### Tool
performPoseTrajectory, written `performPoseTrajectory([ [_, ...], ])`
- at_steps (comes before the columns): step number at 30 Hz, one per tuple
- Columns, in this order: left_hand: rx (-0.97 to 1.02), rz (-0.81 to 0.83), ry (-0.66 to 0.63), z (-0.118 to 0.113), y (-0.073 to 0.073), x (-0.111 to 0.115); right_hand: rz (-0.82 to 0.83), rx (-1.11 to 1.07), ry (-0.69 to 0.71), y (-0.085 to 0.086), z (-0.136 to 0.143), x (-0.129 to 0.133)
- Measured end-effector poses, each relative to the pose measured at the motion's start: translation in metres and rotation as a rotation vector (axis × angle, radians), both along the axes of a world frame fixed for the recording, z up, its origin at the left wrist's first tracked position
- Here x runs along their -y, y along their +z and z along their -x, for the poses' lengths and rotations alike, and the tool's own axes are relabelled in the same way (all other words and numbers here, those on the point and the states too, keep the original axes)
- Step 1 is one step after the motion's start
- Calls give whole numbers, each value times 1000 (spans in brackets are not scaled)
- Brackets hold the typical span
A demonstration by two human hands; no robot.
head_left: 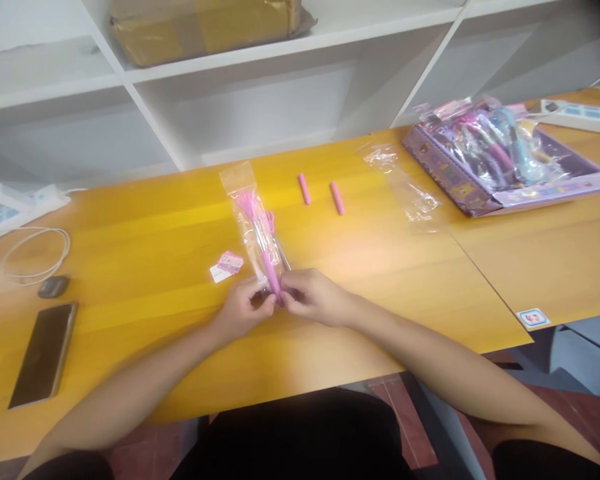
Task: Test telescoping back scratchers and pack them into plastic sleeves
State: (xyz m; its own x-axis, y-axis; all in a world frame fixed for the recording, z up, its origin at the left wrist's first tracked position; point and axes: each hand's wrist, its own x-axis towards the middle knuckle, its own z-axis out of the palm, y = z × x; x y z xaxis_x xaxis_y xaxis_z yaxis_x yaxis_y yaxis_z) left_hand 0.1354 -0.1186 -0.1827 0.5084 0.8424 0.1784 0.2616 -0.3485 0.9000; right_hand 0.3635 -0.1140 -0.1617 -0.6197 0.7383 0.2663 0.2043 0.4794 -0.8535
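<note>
A pink pen (270, 270) with a tasselled top lies on a clear plastic bag (239, 179), or inside it; I cannot tell which. At its lower end my left hand (246, 305) pinches with thumb and fingers, gripping the bag's edge or the pen tip. My right hand (310, 297) closes on the same end from the right, fingertips almost meeting those of my left hand. Beside the pen, a thin silver rod (283, 255) reaches under my right fingers. Two pink sticks (305, 189) (337, 198) lie farther back on the table.
Small printed cards (229, 263) lie left of the bag. A black phone (44, 355), a dark mouse-like object (53, 287) and a white cable are at the left. Back right, a purple box (450, 170) holds wrapped items, beside crumpled clear wrappers (414, 193). White shelving (280, 100) stands behind.
</note>
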Motion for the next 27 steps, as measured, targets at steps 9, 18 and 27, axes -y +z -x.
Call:
performPoseTrajectory([
  [9, -19, 56, 12, -1, 1, 0, -1, -10, 36, 3, -1, -2],
  [18, -37, 38, 74, -3, 2, 1, -75, 22, -18, -3, 1, 0],
  [27, -71, -23, 108, -4, 0, 2, -125, 57, -125, -11, 6, 3],
])
